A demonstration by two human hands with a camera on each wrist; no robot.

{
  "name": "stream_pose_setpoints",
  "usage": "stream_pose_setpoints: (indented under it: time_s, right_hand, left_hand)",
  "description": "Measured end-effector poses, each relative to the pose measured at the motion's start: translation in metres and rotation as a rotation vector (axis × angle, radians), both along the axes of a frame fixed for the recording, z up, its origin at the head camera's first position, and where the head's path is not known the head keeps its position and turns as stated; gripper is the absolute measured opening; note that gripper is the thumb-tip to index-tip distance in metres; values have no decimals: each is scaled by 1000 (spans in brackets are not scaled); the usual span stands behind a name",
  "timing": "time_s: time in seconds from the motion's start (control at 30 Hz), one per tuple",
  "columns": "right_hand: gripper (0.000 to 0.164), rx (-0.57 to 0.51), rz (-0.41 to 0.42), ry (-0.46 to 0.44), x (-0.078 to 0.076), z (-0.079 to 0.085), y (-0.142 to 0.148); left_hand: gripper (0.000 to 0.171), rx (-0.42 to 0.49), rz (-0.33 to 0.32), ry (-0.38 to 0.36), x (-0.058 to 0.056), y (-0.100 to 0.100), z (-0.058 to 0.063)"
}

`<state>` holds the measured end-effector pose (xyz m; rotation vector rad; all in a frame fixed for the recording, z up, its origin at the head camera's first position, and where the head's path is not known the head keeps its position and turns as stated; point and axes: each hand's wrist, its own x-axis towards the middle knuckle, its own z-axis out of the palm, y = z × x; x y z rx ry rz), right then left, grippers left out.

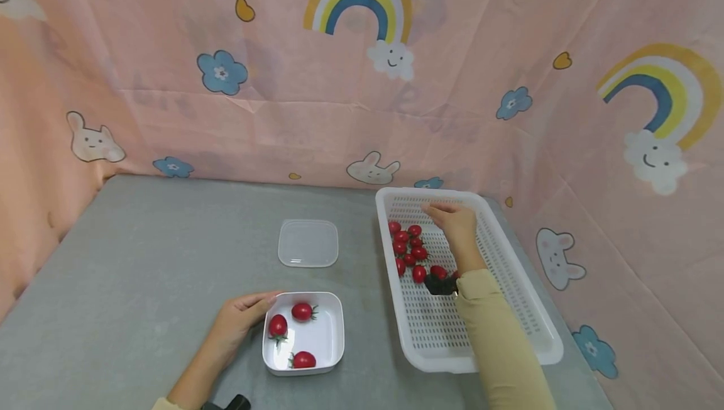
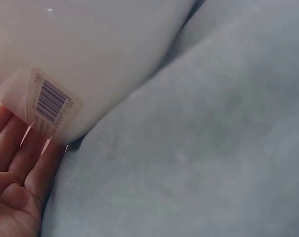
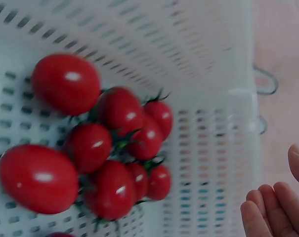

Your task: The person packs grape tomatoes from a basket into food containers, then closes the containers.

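Note:
My left hand (image 1: 240,319) is at the left side of a small square white container (image 1: 342,334), its fingers touching the upper left corner. Three cherry tomatoes (image 1: 302,312) with green stems lie in that container. In the left wrist view, straight fingers (image 2: 21,143) reach along its pale wall beside a barcode label (image 2: 53,101). Over the far part of a white slotted basket (image 1: 396,328) hovers my right hand (image 1: 455,227). The right wrist view shows its thumb apart from the fingers (image 3: 275,207) and nothing between them. Several cherry tomatoes (image 3: 92,148) cluster at the basket's left side.
A clear square lid (image 1: 308,243) lies flat on the grey table (image 1: 170,259), behind the small container. The basket's raised rim (image 1: 551,341) stands to the right. A pink printed curtain (image 1: 283,114) closes off the back and sides.

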<state>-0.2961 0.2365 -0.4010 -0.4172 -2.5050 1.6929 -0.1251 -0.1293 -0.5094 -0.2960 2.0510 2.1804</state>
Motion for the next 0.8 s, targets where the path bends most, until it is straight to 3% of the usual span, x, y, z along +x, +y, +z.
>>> stream_pose_setpoints:
  time_s: [0.23,0.4,0.57,0.8]
  right_hand:
    - [45,41,9,-126,-9,-28,10]
    - [45,-11,-27,-181,-15,-43,11]
    - [44,-2,-74,-207,-19,-49,7]
    - [43,37,-54,-189,-21,-56,6]
  left_hand:
    - [34,4,1,1,2,0,0]
    - [34,1,4,-1,2,-1,1]
    - [34,0,0,-9,2,-1,3]
    - [34,0,15,-21,0,0,4]
